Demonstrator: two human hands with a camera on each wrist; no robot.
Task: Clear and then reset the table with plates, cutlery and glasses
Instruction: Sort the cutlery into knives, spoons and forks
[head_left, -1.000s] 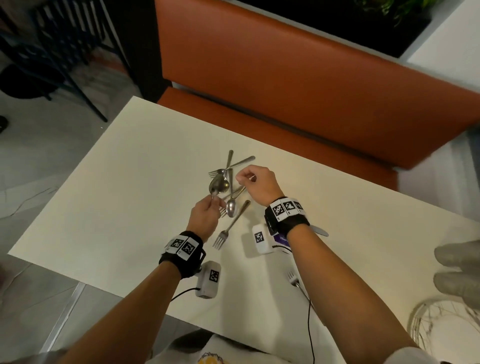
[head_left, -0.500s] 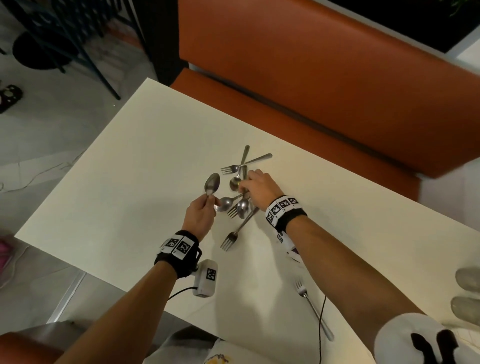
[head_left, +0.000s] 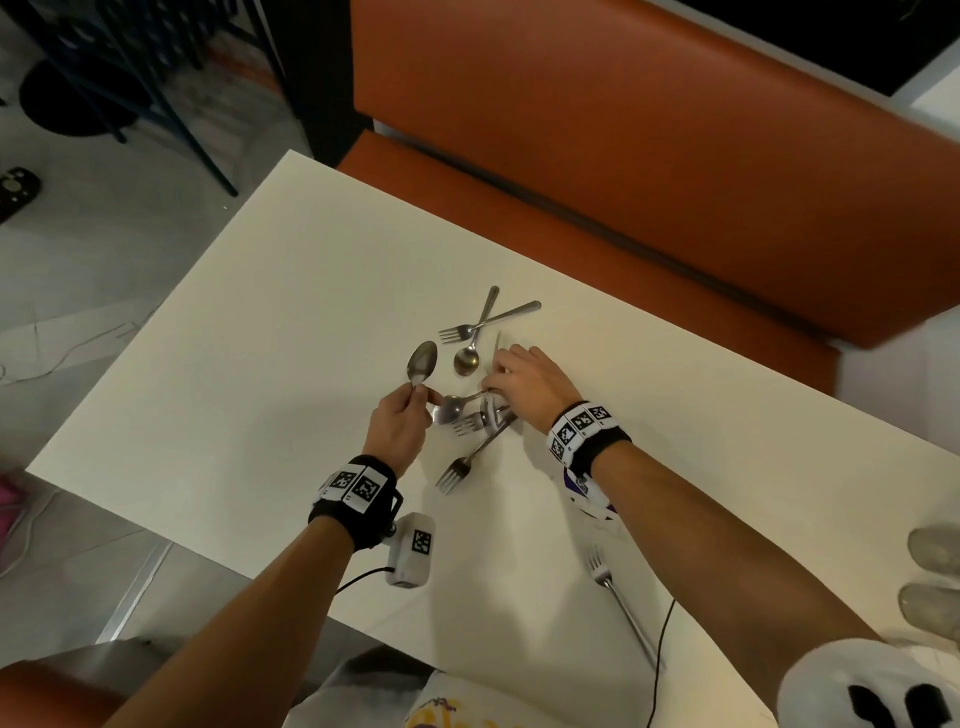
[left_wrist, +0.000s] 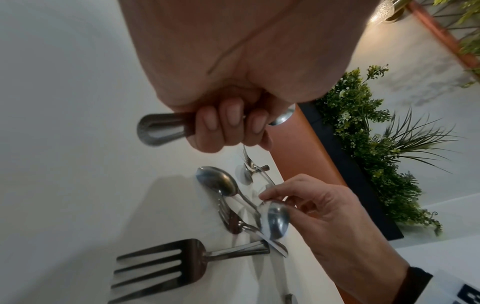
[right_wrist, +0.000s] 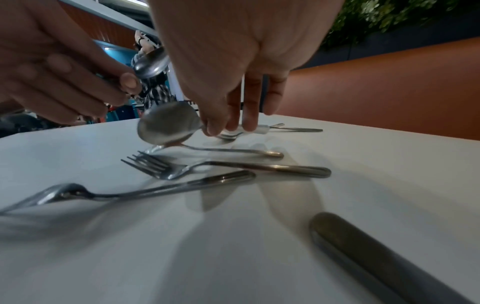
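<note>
My left hand (head_left: 397, 423) is curled round the handle of a spoon (head_left: 422, 362) and holds it up over the white table (head_left: 234, 364), bowl pointing away from me. My right hand (head_left: 524, 387) is down on the pile of cutlery (head_left: 475, 415), just right of that spoon, and its fingertips (right_wrist: 215, 128) pinch a second spoon (right_wrist: 168, 123) and tip it up off the table. Under it lie another spoon (left_wrist: 218, 183) and two forks (right_wrist: 223, 167). Just past the pile, a fork (head_left: 485, 321) and a spoon (head_left: 470, 353) lie crossed. One more fork (head_left: 621, 605) lies alone near my edge of the table, well apart from the pile. An orange bench (head_left: 623, 171) runs along the far side.
</note>
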